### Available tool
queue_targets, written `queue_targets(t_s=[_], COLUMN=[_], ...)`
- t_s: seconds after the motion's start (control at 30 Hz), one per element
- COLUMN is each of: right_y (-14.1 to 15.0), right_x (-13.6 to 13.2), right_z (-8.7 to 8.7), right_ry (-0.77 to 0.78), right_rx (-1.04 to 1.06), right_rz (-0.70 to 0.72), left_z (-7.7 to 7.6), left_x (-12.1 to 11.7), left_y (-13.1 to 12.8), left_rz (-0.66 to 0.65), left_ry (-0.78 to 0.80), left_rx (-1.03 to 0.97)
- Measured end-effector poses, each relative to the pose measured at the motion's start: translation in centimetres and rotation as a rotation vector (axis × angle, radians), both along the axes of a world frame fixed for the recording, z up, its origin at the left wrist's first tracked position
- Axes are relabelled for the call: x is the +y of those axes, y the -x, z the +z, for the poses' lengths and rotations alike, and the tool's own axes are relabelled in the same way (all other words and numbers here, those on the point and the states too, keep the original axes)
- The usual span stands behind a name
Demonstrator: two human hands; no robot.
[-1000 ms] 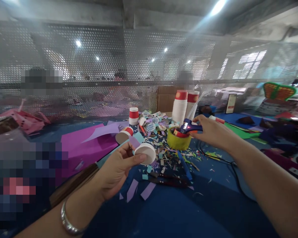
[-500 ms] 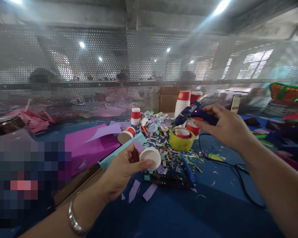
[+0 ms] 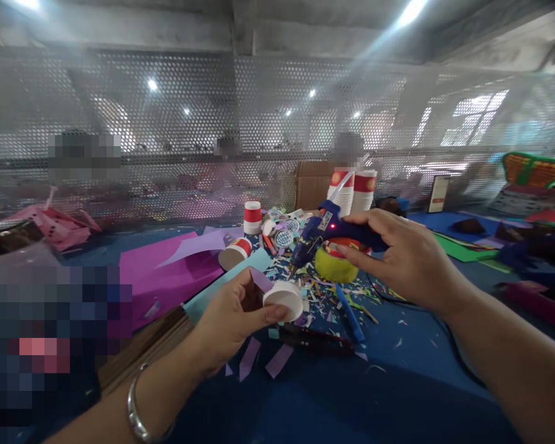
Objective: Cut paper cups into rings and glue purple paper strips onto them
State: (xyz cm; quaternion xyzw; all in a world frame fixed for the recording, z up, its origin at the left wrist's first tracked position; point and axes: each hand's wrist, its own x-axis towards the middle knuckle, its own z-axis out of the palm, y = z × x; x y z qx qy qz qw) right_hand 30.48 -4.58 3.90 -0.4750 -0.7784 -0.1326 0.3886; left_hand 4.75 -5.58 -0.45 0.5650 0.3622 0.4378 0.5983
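My left hand (image 3: 231, 320) pinches a small white paper cup (image 3: 284, 299), tilted so its round end faces me. A strip of purple paper (image 3: 261, 280) sticks out between my fingers and the cup. My right hand (image 3: 393, 253) is wrapped round a blue hot glue gun (image 3: 321, 227) with a red light on its side and a clear glue stick at its back. The gun's nozzle points down, just above and to the right of the cup's rim; I cannot tell whether it touches. Behind the gun sits a yellow tape roll (image 3: 335, 266).
Paper scraps (image 3: 314, 296) litter the middle of the blue table. A blue pen-like tool (image 3: 350, 313) and dark scissors (image 3: 314, 339) lie near the cup. Stacked red-and-white cups (image 3: 363, 191) stand at the back. Purple sheets (image 3: 161, 277) lie left; the gun's black cord (image 3: 453, 345) runs right.
My right hand has brought the glue gun left and down, close to the cup. The cup in my left hand has shifted slightly right and tilted a little.
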Motion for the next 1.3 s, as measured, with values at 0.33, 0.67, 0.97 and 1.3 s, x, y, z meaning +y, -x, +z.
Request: queue_targets(t_s=[0.33, 0.67, 0.97, 1.3], right_y=[-0.2, -0.1, -0.3, -0.1], right_x=[-0.1, -0.5, -0.6, -0.8], right_z=[0.1, 0.4, 0.4, 0.5], right_ry=[0.003, -0.011, -0.07, -0.109], right_rx=[-0.013, -0.03, -0.071, -0.096], right_rz=[0.013, 0.043, 0.063, 0.083], left_z=[0.1, -0.1, -0.4, -1.5], left_x=[0.0, 0.1, 0.4, 1.0], left_y=[0.1, 0.1, 0.1, 0.4], left_rz=[0.066, 0.059, 0.048, 0.041], left_ry=[0.003, -0.002, -0.003, -0.078], left_rx=[0.011, 0.049, 0.076, 0.075])
